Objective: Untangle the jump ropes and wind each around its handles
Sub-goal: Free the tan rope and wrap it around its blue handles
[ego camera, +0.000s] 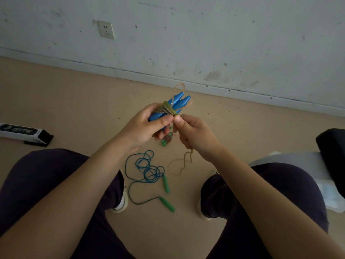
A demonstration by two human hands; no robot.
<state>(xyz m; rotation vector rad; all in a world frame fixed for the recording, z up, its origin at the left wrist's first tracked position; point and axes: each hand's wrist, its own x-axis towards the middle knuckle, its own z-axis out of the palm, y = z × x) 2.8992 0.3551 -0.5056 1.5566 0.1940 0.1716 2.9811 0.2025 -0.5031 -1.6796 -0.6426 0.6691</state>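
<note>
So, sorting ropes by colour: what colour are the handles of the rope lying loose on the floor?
Green handles, on a blue cord; head view.

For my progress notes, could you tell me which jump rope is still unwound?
The blue-corded rope with green handles, lying loose on the floor; the blue-handled rope is partly wound.

Light: dim, flat, with a cool cast.
Shadows: soft and faint.
Edges: bent by wide-angle distortion.
Focus: slightly soft throughout.

Left hand [147,126] grips the blue handles [177,105] — right hand [194,135] pinches the tan rope [168,109] wound round them.
</note>
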